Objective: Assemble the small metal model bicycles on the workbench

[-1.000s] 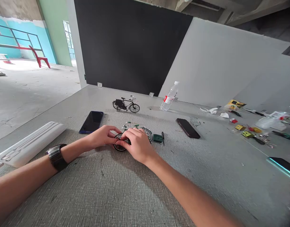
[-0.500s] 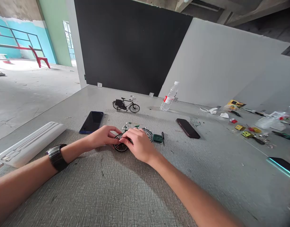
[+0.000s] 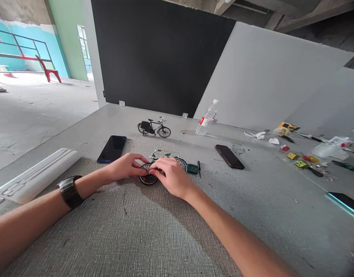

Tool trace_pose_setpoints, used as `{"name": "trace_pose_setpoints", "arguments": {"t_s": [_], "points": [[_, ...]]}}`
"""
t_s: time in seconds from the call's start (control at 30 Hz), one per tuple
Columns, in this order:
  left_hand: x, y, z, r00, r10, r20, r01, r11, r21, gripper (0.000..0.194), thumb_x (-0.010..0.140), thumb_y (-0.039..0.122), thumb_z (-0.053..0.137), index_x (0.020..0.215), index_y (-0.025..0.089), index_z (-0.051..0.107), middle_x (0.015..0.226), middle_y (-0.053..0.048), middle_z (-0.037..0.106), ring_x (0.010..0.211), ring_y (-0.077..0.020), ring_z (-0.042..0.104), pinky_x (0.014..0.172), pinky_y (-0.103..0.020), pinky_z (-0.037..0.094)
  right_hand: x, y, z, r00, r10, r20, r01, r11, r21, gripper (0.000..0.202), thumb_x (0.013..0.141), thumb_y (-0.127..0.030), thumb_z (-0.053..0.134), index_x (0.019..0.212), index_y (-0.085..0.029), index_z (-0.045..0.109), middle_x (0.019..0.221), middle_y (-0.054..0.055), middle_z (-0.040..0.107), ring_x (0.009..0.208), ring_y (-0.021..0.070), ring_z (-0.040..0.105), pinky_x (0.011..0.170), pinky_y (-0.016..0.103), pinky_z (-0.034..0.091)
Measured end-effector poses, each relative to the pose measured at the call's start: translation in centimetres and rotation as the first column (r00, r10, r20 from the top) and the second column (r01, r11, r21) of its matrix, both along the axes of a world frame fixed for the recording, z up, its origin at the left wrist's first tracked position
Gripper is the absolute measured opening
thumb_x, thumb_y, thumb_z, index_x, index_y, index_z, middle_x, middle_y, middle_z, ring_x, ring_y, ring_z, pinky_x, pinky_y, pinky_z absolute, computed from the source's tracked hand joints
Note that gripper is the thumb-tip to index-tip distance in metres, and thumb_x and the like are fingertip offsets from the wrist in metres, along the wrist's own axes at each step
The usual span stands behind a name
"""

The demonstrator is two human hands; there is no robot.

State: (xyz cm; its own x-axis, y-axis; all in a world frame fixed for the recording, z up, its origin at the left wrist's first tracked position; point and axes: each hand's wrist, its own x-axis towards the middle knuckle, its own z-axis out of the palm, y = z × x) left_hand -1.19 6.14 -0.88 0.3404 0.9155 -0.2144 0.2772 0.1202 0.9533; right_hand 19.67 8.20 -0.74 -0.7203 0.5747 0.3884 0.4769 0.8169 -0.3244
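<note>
A small green model bicycle point(image 3: 182, 164) is on the grey table, partly covered by my hands. With its fingers curled at the left side of the front wheel point(image 3: 148, 180), my left hand point(image 3: 127, 169) grips the model. My right hand point(image 3: 173, 179) has thumb and fingertips pinched close to the wheel's hub, against the bicycle; whether a tiny part sits in the pinch is hidden. A dark green boxy piece point(image 3: 192, 169) and a thin black rod point(image 3: 199, 168) lie just behind the rear wheel. Farther back stands a black model bicycle point(image 3: 154, 127).
A blue-edged phone point(image 3: 112, 149) and a long white case point(image 3: 38, 175) lie to the left. On the right are a dark phone point(image 3: 229, 156), an upright water bottle point(image 3: 207, 118), scattered tools and packets point(image 3: 302, 164), and a glowing-edged device point(image 3: 345, 204).
My right hand has shifted very slightly to the right and down, and its fingertips sit nearer the wheel hub. My left hand stays in place on the wheel.
</note>
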Motion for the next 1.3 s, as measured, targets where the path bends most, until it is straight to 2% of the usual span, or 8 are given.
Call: {"name": "trace_pose_setpoints", "arguments": {"t_s": [0.1, 0.3, 0.47, 0.57, 0.73, 0.9, 1.07, 1.3], "points": [[-0.18, 0.13, -0.31, 1.0, -0.002, 0.014, 0.002, 1.0, 0.003, 0.042, 0.075, 0.032, 0.077, 0.109, 0.015, 0.061, 0.071, -0.002, 0.075, 0.064, -0.0175, 0.067, 0.06, -0.026, 0.045, 0.26, 0.13, -0.08, 1.0, 0.015, 0.004, -0.015, 1.0, 0.026, 0.008, 0.094, -0.027, 0.061, 0.096, -0.024, 0.068, 0.094, -0.001, 0.072, 0.089, 0.0157, 0.063, 0.082, 0.031, 0.039], [-0.32, 0.27, -0.55, 1.0, -0.012, 0.018, 0.012, 1.0, 0.012, 0.041, 0.074, 0.032, 0.078, 0.108, 0.016, 0.064, 0.071, -0.002, 0.075, 0.069, -0.0184, 0.068, 0.065, -0.028, 0.048, -0.37, -0.17, -0.36, 0.998, -0.05, 0.032, 0.045, 0.99, 0.132, 0.017, 0.095, -0.036, 0.06, 0.09, -0.022, 0.068, 0.089, 0.0, 0.072, 0.085, 0.016, 0.064, 0.079, 0.032, 0.039], [-0.23, 0.15, -0.3, 1.0, 0.0, 0.023, 0.0, 1.0, -0.011, 0.043, 0.075, 0.031, 0.078, 0.111, 0.016, 0.062, 0.071, -0.002, 0.075, 0.065, -0.0174, 0.068, 0.063, -0.028, 0.049, 0.04, -0.05, -0.31, 0.998, 0.06, 0.003, -0.06, 0.988, 0.14, 0.011, 0.096, -0.026, 0.058, 0.097, -0.022, 0.069, 0.094, 0.0, 0.074, 0.09, 0.0161, 0.066, 0.085, 0.032, 0.041], [-0.31, 0.11, -0.26, 0.999, 0.009, 0.048, -0.008, 1.0, -0.029, 0.043, 0.076, 0.03, 0.076, 0.114, 0.016, 0.062, 0.073, -0.003, 0.076, 0.067, -0.0174, 0.069, 0.062, -0.027, 0.049, 0.31, 0.08, -0.31, 0.996, 0.083, 0.02, -0.085, 0.984, 0.154, 0.014, 0.097, -0.025, 0.055, 0.098, -0.021, 0.069, 0.094, 0.001, 0.074, 0.09, 0.0158, 0.066, 0.084, 0.032, 0.044], [-0.5, 0.22, -0.42, 0.991, -0.004, 0.136, 0.013, 0.998, -0.064, 0.045, 0.075, 0.027, 0.076, 0.117, 0.016, 0.064, 0.075, -0.003, 0.076, 0.072, -0.0177, 0.07, 0.068, -0.029, 0.052, 0.23, 0.1, -0.31, 0.99, 0.049, 0.135, -0.081, 0.968, 0.237, 0.024, 0.101, -0.029, 0.047, 0.1, -0.021, 0.069, 0.093, 0.004, 0.071, 0.088, 0.0166, 0.064, 0.079, 0.032, 0.046], [-0.43, 0.26, -0.56, 0.988, -0.005, 0.155, 0.015, 0.998, -0.068, 0.046, 0.075, 0.026, 0.075, 0.119, 0.016, 0.065, 0.077, -0.004, 0.077, 0.075, -0.0186, 0.071, 0.072, -0.03, 0.053, 0.16, -0.08, -0.29, 0.984, -0.008, 0.18, -0.045, 0.956, 0.291, 0.026, 0.102, -0.033, 0.044, 0.102, -0.022, 0.068, 0.092, 0.003, 0.069, 0.087, 0.017, 0.062, 0.075, 0.031, 0.046], [-0.38, 0.22, -0.5, 0.986, 0.003, 0.167, 0.01, 0.997, -0.077, 0.046, 0.074, 0.024, 0.075, 0.118, 0.015, 0.065, 0.076, -0.004, 0.076, 0.073, -0.0182, 0.07, 0.075, -0.031, 0.054, 0.32, -0.12, -0.24, 0.98, -0.016, 0.197, -0.044, 0.954, 0.297, 0.022, 0.101, -0.022, 0.045, 0.105, -0.025, 0.066, 0.094, 0.0, 0.068, 0.088, 0.016, 0.062, 0.072, 0.03, 0.044], [-0.42, 0.18, -0.57, 0.991, 0.008, 0.136, 0.001, 0.998, -0.065, 0.045, 0.077, 0.024, 0.073, 0.119, 0.014, 0.064, 0.078, -0.005, 0.077, 0.075, -0.0185, 0.071, 0.076, -0.031, 0.054, 0.11, -0.16, -0.42, 0.952, -0.06, 0.299, -0.074, 0.905, 0.418, 0.028, 0.096, -0.015, 0.041, 0.106, -0.025, 0.065, 0.1, 0.005, 0.065, 0.083, 0.0186, 0.059, 0.062, 0.033, 0.042]]}}
